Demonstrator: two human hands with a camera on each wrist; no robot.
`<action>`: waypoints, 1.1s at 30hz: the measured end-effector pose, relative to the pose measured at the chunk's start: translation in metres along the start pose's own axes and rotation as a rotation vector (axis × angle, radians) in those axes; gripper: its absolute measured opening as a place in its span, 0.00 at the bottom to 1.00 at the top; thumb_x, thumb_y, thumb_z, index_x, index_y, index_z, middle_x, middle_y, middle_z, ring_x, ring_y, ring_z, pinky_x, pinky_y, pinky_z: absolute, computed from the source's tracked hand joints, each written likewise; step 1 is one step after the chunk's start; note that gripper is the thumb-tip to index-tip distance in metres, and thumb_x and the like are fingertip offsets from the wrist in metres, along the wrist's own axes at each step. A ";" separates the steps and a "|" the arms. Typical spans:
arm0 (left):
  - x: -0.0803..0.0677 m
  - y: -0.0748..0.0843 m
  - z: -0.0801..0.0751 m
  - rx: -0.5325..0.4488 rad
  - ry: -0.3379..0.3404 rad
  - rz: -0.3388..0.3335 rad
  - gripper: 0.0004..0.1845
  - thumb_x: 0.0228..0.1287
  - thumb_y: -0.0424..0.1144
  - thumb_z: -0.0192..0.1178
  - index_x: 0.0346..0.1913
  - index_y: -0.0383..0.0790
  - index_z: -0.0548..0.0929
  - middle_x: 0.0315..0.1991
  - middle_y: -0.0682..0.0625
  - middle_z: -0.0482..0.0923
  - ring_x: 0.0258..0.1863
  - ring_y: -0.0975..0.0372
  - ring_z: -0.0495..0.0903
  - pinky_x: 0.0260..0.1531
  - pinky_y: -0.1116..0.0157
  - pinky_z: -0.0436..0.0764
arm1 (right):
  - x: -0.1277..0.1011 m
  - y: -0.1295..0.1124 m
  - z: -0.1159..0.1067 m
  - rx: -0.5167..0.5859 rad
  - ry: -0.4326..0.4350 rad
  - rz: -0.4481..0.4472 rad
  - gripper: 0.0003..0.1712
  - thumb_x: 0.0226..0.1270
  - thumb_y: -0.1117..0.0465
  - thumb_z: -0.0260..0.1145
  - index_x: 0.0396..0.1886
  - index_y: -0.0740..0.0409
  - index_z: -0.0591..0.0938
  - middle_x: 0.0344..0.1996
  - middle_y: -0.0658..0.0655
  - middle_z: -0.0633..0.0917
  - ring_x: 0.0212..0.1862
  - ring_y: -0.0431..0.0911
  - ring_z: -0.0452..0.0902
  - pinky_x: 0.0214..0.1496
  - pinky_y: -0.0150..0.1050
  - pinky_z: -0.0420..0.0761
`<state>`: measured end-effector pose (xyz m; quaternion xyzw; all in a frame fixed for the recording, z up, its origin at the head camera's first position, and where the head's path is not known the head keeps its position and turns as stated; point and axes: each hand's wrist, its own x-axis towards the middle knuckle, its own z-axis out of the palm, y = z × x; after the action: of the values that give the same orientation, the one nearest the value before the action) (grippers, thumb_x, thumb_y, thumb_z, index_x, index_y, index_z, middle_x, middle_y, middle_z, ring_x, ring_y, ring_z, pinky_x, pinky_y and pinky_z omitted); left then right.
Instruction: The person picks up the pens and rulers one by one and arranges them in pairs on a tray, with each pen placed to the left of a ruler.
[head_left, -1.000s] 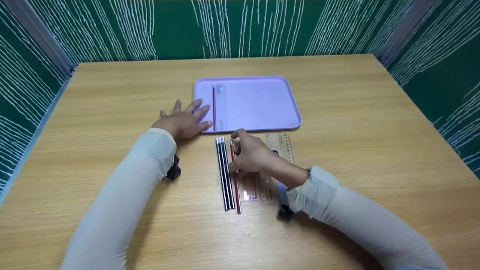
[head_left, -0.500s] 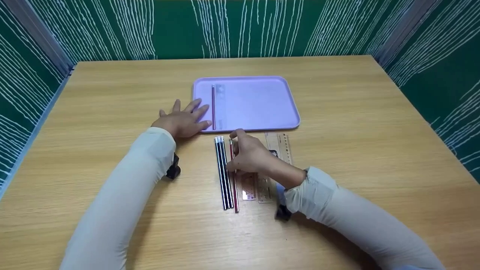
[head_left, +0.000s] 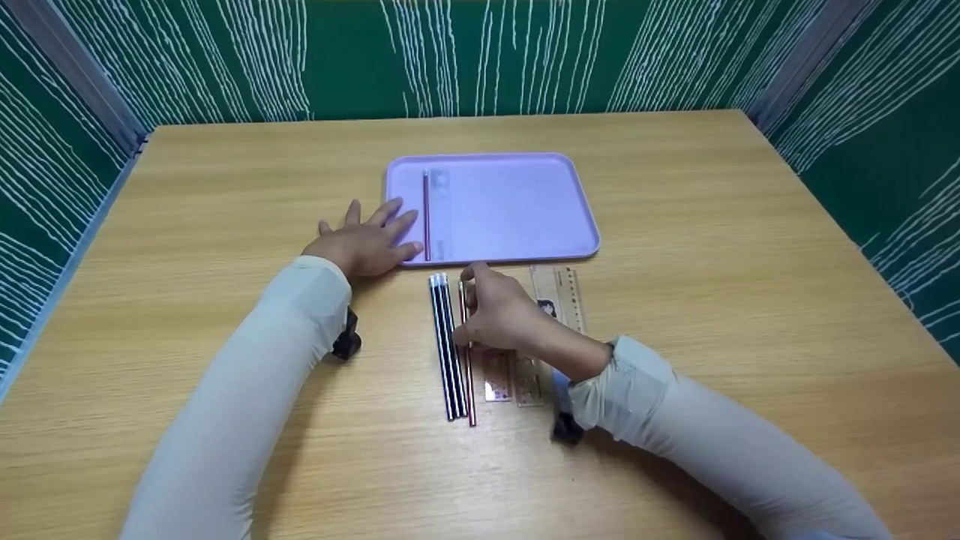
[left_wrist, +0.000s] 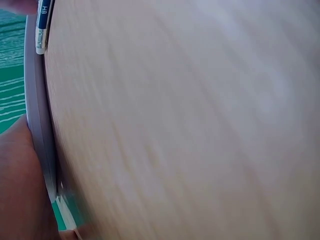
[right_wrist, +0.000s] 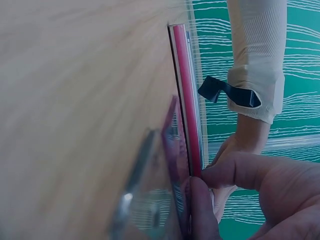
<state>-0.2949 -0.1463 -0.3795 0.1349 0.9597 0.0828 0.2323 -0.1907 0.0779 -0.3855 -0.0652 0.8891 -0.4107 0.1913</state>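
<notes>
My left hand [head_left: 364, 244] rests with spread fingers over the left rim of a lilac tray [head_left: 517, 206]. My right hand [head_left: 499, 309] pinches a red pencil [head_left: 472, 394] lying on the table in front of the tray; in the right wrist view thumb and finger meet on either side of its red barrel [right_wrist: 184, 90]. Just left of it lie several dark striped pencils [head_left: 448, 352] side by side. Clear rulers [head_left: 498, 386] lie right of the red pencil, partly hidden beneath my hand. Inside the tray are another red pencil [head_left: 427, 217] and a clear strip, apparently a ruler [head_left: 441, 214].
A wider clear ruler [head_left: 571, 296] with a dark figure lies behind my right wrist. The wooden table [head_left: 712, 262] runs back to green walls [head_left: 360, 60] with white streaks. Dark wrist mounts [head_left: 346, 337] hang under both sleeves.
The red pencil's near end has shifted slightly left, closer to the dark pencils, with my right hand on it. My left hand stays in place on the tray.
</notes>
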 end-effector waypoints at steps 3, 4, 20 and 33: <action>0.000 0.000 0.000 -0.002 0.001 0.001 0.40 0.70 0.77 0.31 0.80 0.76 0.35 0.83 0.64 0.21 0.80 0.37 0.20 0.67 0.23 0.28 | 0.000 0.000 0.000 -0.022 0.002 -0.004 0.52 0.44 0.71 0.81 0.70 0.58 0.66 0.49 0.58 0.80 0.36 0.50 0.84 0.33 0.37 0.88; 0.000 0.000 0.000 -0.003 0.001 0.001 0.40 0.70 0.77 0.31 0.80 0.76 0.35 0.83 0.64 0.21 0.80 0.37 0.20 0.67 0.23 0.28 | 0.000 -0.001 -0.001 -0.028 0.000 -0.006 0.51 0.45 0.71 0.81 0.70 0.59 0.66 0.49 0.58 0.80 0.36 0.50 0.84 0.34 0.38 0.88; 0.001 0.000 0.002 0.004 0.004 -0.001 0.40 0.70 0.77 0.31 0.80 0.75 0.35 0.83 0.63 0.21 0.80 0.37 0.21 0.67 0.23 0.28 | -0.001 0.000 -0.007 0.164 -0.076 0.015 0.45 0.48 0.77 0.72 0.69 0.60 0.67 0.45 0.58 0.77 0.38 0.49 0.81 0.31 0.42 0.90; 0.001 -0.001 0.000 -0.001 -0.006 -0.001 0.40 0.70 0.77 0.31 0.80 0.76 0.34 0.83 0.64 0.20 0.80 0.38 0.20 0.67 0.23 0.27 | 0.006 0.003 -0.029 0.393 -0.187 0.097 0.47 0.54 0.78 0.70 0.73 0.57 0.64 0.50 0.61 0.78 0.41 0.51 0.82 0.44 0.48 0.90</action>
<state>-0.2957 -0.1469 -0.3805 0.1345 0.9590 0.0830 0.2352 -0.2076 0.0984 -0.3729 -0.0217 0.7723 -0.5587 0.3015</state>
